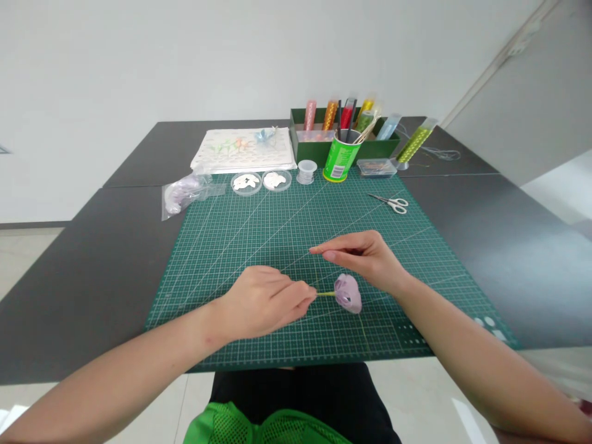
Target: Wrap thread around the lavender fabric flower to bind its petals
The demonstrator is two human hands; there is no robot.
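My left hand (266,302) is closed around the thin yellow-green stem (326,294) of a pale lilac artificial flower (348,293). The stem lies nearly level, and the bloom points right, over the cutting mat (222,246). Above and slightly right of the bloom, my right hand (358,256) has its thumb and fingers pressed together, tips pointing left. Whatever lies between those fingertips is too small to make out. A fine thread (365,333) shows faintly below the bloom; its ends cannot be traced.
White-handled scissors (395,204) lie at the mat's right. Behind are a green can (341,161) of tools, a dark green box (308,151) with ribbon-like rolls, a spool stack (306,172), two dishes of white pieces (246,182), a plastic bag (185,192) and white sheets (208,163).
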